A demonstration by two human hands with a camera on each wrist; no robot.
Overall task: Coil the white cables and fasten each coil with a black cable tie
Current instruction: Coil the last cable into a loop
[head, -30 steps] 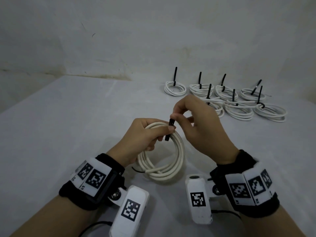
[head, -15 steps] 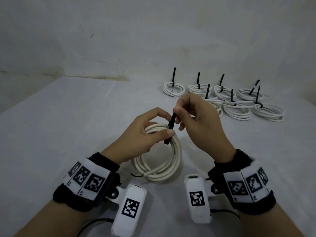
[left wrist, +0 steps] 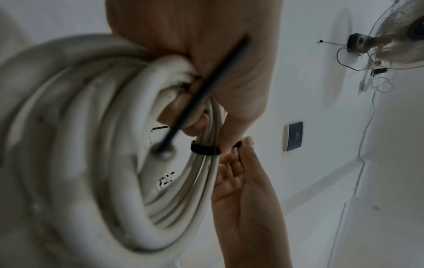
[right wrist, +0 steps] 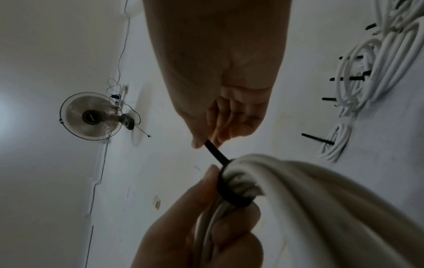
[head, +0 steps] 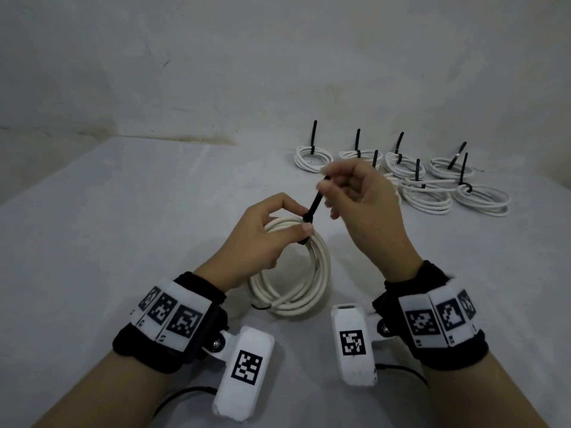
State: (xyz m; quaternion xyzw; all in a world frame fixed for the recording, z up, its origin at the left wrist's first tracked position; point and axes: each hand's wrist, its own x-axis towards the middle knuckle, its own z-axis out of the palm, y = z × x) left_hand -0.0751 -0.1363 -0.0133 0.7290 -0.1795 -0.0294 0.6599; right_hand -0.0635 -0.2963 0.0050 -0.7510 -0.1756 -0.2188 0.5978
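Note:
A coil of white cable (head: 296,279) hangs over the table, and my left hand (head: 265,239) grips its top, thumb and forefinger pinching the bundle. A black cable tie (head: 315,206) is looped round the coil there; its loop shows in the left wrist view (left wrist: 204,149) and the right wrist view (right wrist: 229,192). My right hand (head: 361,199), up and to the right of the coil, pinches the tie's free tail (right wrist: 214,151), which runs taut up from the loop. The coil's lower part (left wrist: 91,163) hangs free.
Several tied white coils (head: 426,193) with upright black tie tails lie at the back right of the grey table (head: 123,242). A wall fan (right wrist: 91,116) shows in the wrist views. A black wire (head: 179,396) trails from the left wrist camera.
My right hand has risen up and to the right, drawing the tie's tail longer out of the loop. The left hand keeps hold of the coil's top.

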